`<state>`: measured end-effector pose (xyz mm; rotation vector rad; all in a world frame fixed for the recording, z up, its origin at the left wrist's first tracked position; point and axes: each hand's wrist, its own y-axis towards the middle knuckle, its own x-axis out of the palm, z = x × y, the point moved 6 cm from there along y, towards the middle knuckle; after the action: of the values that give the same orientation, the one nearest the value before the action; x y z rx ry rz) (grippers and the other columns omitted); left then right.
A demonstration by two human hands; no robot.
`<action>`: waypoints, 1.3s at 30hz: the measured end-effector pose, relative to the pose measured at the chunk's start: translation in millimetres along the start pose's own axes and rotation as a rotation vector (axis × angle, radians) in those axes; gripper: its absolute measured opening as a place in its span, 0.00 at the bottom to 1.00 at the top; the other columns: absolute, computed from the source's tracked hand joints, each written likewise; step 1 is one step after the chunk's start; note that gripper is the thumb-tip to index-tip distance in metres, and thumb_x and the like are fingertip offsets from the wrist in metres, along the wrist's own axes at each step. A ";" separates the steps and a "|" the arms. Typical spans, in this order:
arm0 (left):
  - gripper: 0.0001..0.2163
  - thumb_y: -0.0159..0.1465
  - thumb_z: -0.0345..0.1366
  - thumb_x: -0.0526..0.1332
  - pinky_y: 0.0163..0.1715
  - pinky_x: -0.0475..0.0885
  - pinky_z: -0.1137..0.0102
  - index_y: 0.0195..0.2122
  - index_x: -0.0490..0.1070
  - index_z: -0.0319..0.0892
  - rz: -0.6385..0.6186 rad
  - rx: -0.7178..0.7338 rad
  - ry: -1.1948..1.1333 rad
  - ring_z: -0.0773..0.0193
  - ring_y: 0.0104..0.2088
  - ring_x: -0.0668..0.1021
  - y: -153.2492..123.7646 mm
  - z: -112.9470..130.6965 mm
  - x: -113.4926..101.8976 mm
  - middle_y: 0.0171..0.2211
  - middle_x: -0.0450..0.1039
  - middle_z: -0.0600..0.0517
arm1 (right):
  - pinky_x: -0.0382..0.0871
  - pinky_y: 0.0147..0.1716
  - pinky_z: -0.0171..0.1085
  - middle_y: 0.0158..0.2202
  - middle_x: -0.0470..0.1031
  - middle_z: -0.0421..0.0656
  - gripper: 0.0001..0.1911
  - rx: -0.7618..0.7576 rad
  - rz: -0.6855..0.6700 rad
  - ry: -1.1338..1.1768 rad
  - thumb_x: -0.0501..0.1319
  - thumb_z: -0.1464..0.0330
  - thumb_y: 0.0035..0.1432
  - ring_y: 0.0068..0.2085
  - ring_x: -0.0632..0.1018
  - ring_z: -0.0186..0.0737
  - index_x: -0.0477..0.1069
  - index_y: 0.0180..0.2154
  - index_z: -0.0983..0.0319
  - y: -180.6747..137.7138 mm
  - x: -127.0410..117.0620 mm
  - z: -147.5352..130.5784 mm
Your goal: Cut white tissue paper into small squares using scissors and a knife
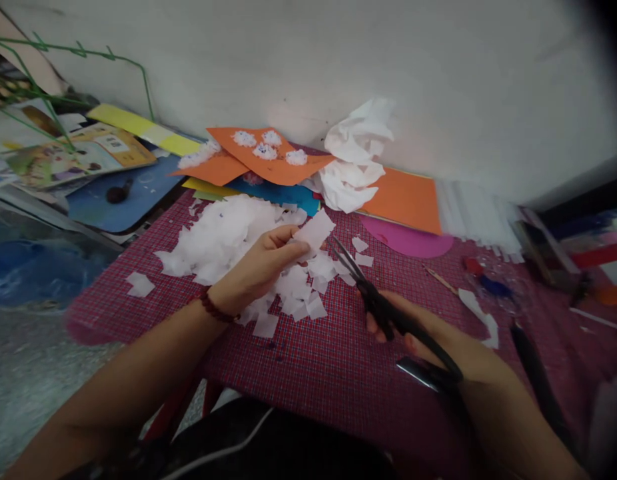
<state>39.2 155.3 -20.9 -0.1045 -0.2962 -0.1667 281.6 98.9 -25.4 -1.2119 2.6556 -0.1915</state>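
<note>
My left hand (276, 257) pinches a folded strip of white paper (316, 230) between thumb and fingers, above the table. Black-handled scissors (371, 293) are in my right hand (413, 327), their blades slightly apart and pointing at the strip's right edge; I cannot tell whether they touch it. Beneath and behind my left hand spreads a heap of cut white paper pieces (223, 230). A few loose squares (266, 325) lie nearer me on the red checked tablecloth (318, 367).
Orange sheets (278, 163) bearing white paper clumps lie at the back, beside crumpled white paper (353, 160). To the right are a pink sheet (408, 239), white strips (481, 217) and a pencil (441, 279). Books (78, 157) and a green wire rack (93, 52) stand left.
</note>
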 end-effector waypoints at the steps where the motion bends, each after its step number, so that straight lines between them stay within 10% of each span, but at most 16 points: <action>1: 0.08 0.55 0.38 0.68 0.30 0.65 0.74 0.30 0.72 0.40 -0.015 -0.006 0.012 0.71 0.27 0.70 -0.2 -0.9 1.4 0.27 0.71 0.55 | 0.71 0.39 0.37 0.43 0.71 0.47 0.35 0.010 -0.015 0.002 0.59 0.43 0.61 0.39 0.73 0.40 0.62 0.61 0.58 1.8 2.3 -2.1; 28: 0.06 0.54 0.34 0.67 0.28 0.66 0.74 0.30 0.73 0.39 -0.070 -0.173 -0.106 0.72 0.24 0.71 -3.8 -20.1 11.4 0.26 0.72 0.54 | 0.55 0.19 0.30 0.28 0.67 0.37 0.28 0.143 0.221 0.209 0.66 0.45 0.56 0.22 0.64 0.28 0.68 0.43 0.62 14.5 7.9 6.3; 39: 0.08 0.56 0.33 0.67 0.26 0.64 0.76 0.25 0.69 0.40 0.062 -0.088 -0.032 0.74 0.23 0.68 1.9 -10.8 -4.6 0.22 0.67 0.57 | 0.68 0.40 0.41 0.42 0.73 0.46 0.34 0.037 0.107 0.146 0.55 0.42 0.63 0.38 0.73 0.43 0.64 0.60 0.57 3.9 3.1 12.5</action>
<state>38.3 156.5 -32.7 -0.2032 -0.3174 -0.1169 279.9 98.8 -38.7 -1.0800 2.8193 -0.3217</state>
